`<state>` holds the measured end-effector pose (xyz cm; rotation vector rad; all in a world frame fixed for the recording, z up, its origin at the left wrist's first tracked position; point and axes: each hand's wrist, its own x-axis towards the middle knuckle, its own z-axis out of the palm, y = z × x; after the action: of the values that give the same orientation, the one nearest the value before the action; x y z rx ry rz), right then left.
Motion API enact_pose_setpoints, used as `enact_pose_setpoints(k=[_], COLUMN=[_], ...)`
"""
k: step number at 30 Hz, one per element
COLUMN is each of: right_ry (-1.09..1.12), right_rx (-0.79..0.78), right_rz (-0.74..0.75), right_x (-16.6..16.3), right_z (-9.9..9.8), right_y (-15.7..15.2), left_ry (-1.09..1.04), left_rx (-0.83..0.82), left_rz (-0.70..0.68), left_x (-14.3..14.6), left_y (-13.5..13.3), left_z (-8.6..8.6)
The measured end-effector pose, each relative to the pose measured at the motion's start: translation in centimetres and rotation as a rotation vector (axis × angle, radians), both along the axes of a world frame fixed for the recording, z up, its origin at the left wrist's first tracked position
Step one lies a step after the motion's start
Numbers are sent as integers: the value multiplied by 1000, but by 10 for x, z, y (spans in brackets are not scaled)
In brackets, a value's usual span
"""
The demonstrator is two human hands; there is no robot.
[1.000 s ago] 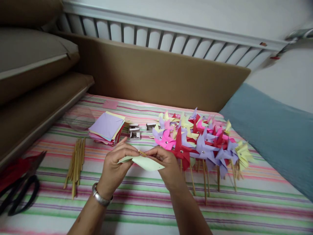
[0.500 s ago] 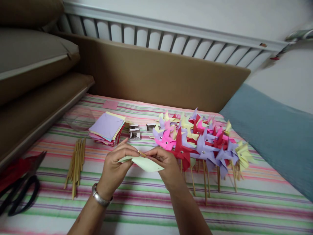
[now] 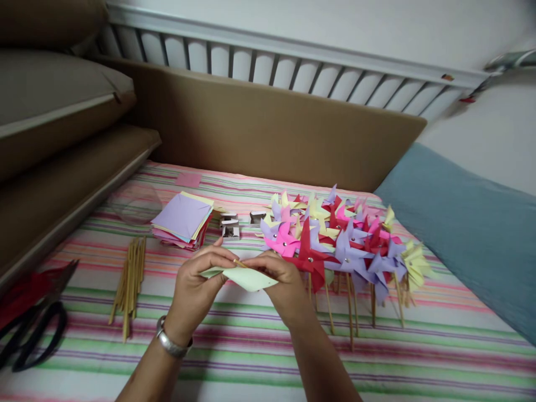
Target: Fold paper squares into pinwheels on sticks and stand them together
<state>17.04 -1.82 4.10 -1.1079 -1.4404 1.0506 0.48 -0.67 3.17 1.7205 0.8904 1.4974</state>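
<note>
Between my hands is a pale green paper pinwheel (image 3: 249, 279), its sheet curved and hanging below my fingers. My left hand (image 3: 196, 285) grips its left side, fingertips pressed at the middle. The end of a thin wooden stick (image 3: 239, 263) shows above the paper. My right hand (image 3: 278, 276) closes around the stick and the paper's right side; most of the stick is hidden. Beyond my hands lie a stack of coloured paper squares (image 3: 184, 218) and small open boxes (image 3: 230, 230). To my right are many finished pinwheels (image 3: 347, 251) on sticks.
Loose wooden sticks (image 3: 129, 279) lie left of my hands, and black-handled scissors (image 3: 42, 335) rest beside a red item (image 3: 20, 296). A clear round container (image 3: 136, 204) and a pink paper piece (image 3: 188, 179) sit farther back. A brown board (image 3: 268, 128) stands along the back.
My hands remain together on the pale green pinwheel. The fingers of my right hand have shifted slightly left around the stick end, and the paper tilts a little differently.
</note>
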Motion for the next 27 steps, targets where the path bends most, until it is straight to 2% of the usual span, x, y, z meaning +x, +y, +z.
enact_pose_setpoints(k=[5, 14, 23, 27], right_ry=[-1, 9, 59, 66], right_rx=[-31, -17, 16, -1], right_rz=[-20, -16, -38, -49], right_x=[-2, -4, -10, -12], right_z=[6, 4, 5, 6], right_y=[-2, -2, -3, -3], left_ry=[-12, -35, -10, -1], left_rx=[-17, -64, -36, -89], left_rz=[-2, 7, 21, 51], left_x=[-1, -1, -9, -12], left_y=[-2, -3, -1, -2], left_z=[1, 1, -12, -16])
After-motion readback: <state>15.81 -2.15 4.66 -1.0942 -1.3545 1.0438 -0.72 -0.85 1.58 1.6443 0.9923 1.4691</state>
